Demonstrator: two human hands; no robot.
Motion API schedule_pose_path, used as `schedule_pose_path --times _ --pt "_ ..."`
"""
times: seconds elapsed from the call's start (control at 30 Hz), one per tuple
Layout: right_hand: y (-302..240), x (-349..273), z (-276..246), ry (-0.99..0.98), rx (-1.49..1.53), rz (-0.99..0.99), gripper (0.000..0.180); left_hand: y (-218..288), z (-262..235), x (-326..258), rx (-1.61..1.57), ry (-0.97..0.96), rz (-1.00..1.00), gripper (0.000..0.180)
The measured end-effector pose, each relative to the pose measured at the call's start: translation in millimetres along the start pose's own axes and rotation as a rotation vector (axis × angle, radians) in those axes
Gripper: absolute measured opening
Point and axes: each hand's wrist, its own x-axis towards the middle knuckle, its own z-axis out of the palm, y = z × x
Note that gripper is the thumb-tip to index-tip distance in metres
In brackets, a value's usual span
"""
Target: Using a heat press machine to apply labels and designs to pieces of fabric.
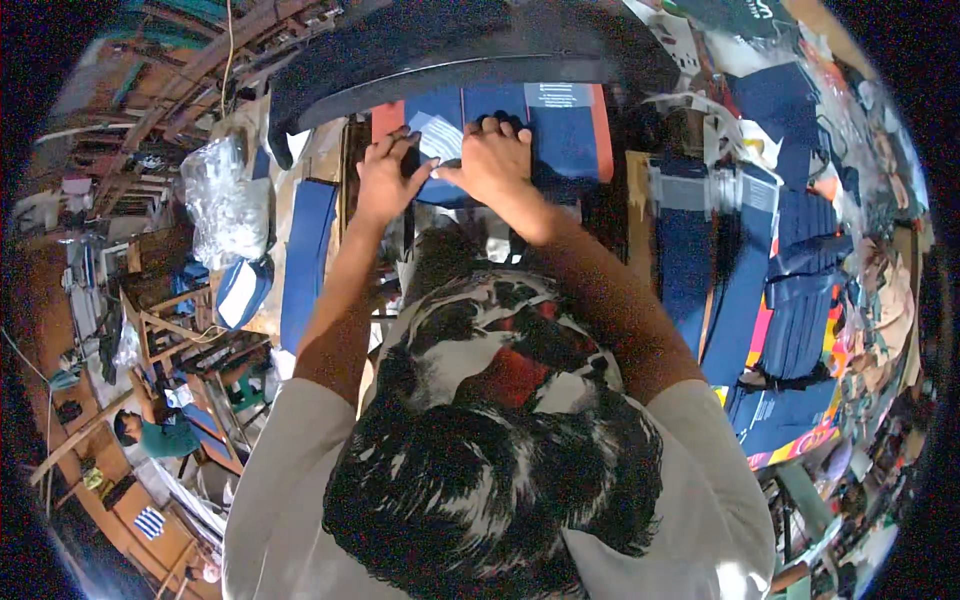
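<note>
A dark blue panel (pixel 495 107) of fabric or sheet with orange side strips lies under a large black machine body. Fingers spread, my left hand (pixel 388 180) rests at the panel's left part, beside a pale striped patch (pixel 438 138). My right hand (pixel 497 165) lies on the panel's middle, just right of that patch, fingers bent slightly and pressing down. Both thumbs point inward and nearly meet at the panel's near edge. What lies beneath the palms is hidden.
The black machine body (pixel 470 60) arches across the far side. Blue strips (pixel 308 240) and a clear plastic bag (pixel 228 200) lie on the left. To the right are stacked blue panels (pixel 685 240) and tied blue bundles (pixel 800 290). A person in green (pixel 165 435) is at lower left.
</note>
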Motion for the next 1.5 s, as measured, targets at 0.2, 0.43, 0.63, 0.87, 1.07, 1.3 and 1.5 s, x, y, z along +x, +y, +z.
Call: schedule_pose_path --times 0.2,0.43,0.63,0.87,1.07,1.3,1.5 --pt "-9 12 4 -0.037 -0.036 0.065 0.063 -14 6 5 -0.114 0.034 -0.065 0.067" --pt "-9 15 7 -0.078 0.151 0.098 0.054 -28 0 21 -0.255 0.001 -0.111 0.065" --pt "-3 20 5 -0.250 0.475 0.162 0.048 -59 5 18 -0.754 0.005 -0.109 0.022" --pt "7 11 4 0.258 0.365 -0.203 0.040 -45 -10 35 -0.847 -0.263 -0.117 0.012" --pt "12 23 10 0.364 0.789 -0.093 0.011 -9 -7 60 -0.572 0.040 -0.033 0.022" --pt "55 40 26 0.329 1.254 0.420 0.009 11 12 64 -0.275 0.114 0.009 0.024" --pt "57 54 37 0.593 0.701 0.261 0.015 32 12 69 0.188 0.016 -0.041 0.040"
